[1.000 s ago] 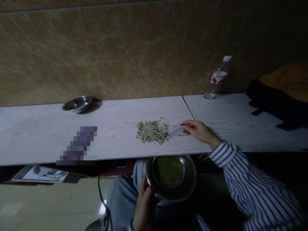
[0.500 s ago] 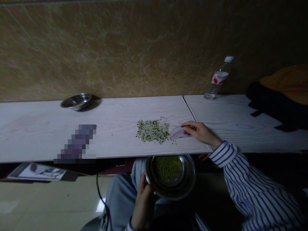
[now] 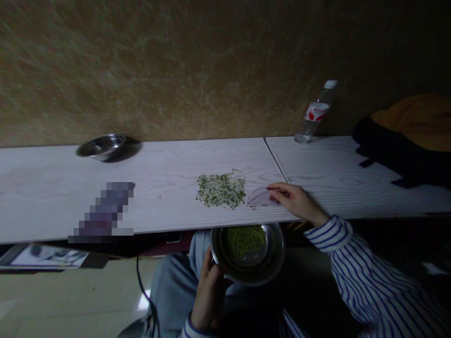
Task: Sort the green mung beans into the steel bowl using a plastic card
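My left hand [image 3: 209,293] grips the near left rim of a steel bowl [image 3: 273,270], tilted at the table's front edge above my lap. Small green beans [image 3: 244,241], like mung beans, lie inside it. On the tabletop is a flat patch of green beans mixed with whitish bits [image 3: 221,190]. My right hand [image 3: 291,199] is to the right of this patch, thumb and fingers pinched together. They close on the right end of a thin, purplish see-through piece with a curved edge [image 3: 259,196], whose exact kind I cannot make out. A few loose beans lie by its left tip.
A second steel bowl [image 3: 102,148] sits at the back left by the wall. A pixelated dark object [image 3: 105,211] lies nearer. At the right are a plastic bottle [image 3: 315,112] and a black and orange cloth item [image 3: 408,136]. A black cable [image 3: 141,281] hangs below the table.
The whole view has shifted slightly, so most things appear a little further left. My right hand has drawn slightly away from the bean patch. My left hand still holds the bowl.
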A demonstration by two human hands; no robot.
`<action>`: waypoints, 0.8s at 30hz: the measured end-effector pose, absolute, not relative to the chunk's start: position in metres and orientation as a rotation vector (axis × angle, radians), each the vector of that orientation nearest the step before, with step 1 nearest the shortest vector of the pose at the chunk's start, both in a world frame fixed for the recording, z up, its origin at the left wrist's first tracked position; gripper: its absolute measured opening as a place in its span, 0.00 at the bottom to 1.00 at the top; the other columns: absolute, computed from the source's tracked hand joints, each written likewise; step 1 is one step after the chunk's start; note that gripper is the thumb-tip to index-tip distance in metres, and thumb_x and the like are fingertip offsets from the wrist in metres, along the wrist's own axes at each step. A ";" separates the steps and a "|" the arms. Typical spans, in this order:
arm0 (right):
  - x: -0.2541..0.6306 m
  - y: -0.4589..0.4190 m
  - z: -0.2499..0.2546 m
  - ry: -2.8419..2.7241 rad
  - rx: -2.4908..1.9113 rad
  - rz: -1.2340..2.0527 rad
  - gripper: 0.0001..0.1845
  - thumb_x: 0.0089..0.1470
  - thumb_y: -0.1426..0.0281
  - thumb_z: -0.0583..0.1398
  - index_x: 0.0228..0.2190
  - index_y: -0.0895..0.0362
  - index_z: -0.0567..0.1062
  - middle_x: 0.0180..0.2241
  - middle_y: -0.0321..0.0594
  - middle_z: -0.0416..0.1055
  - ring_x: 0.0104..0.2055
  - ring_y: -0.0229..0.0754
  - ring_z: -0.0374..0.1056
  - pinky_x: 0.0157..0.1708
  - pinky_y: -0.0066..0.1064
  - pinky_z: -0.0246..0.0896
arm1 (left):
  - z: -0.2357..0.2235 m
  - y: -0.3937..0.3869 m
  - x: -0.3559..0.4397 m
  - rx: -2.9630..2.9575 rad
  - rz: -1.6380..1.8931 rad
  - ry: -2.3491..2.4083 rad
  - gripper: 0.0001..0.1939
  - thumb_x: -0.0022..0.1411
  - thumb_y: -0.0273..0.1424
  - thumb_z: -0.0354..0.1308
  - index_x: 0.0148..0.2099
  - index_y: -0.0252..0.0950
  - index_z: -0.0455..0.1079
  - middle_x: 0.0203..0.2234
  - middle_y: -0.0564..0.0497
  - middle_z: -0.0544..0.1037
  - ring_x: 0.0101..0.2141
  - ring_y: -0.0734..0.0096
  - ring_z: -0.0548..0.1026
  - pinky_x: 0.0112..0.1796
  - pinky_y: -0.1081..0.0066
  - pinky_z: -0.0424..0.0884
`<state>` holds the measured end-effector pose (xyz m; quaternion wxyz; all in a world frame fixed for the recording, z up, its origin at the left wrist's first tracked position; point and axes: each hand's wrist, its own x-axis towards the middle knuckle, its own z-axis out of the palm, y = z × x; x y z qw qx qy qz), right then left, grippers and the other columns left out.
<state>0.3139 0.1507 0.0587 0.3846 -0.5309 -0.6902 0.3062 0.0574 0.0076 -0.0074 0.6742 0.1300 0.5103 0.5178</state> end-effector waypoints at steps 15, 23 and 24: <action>0.288 0.094 0.065 -1.817 -1.371 0.796 0.14 0.58 0.64 0.59 0.40 0.56 0.81 0.38 0.46 0.82 0.39 0.46 0.79 0.40 0.35 0.75 | 0.001 0.013 0.056 0.293 1.143 1.083 0.37 0.50 0.33 0.64 0.64 0.44 0.64 0.51 0.45 0.77 0.42 0.59 0.76 0.39 0.64 0.73; 0.293 0.127 0.069 -1.657 -1.359 0.906 0.19 0.52 0.56 0.65 0.41 0.56 0.81 0.33 0.44 0.82 0.33 0.45 0.78 0.33 0.36 0.75 | 0.004 0.008 0.044 0.254 1.198 1.087 0.40 0.51 0.34 0.65 0.66 0.39 0.60 0.51 0.41 0.76 0.43 0.56 0.75 0.36 0.64 0.72; 0.291 0.130 0.070 -1.694 -1.349 0.925 0.18 0.52 0.57 0.65 0.40 0.56 0.81 0.33 0.44 0.82 0.33 0.45 0.78 0.34 0.36 0.75 | 0.002 0.007 0.043 0.246 1.203 1.097 0.41 0.51 0.34 0.66 0.67 0.39 0.60 0.52 0.40 0.76 0.43 0.56 0.75 0.37 0.64 0.72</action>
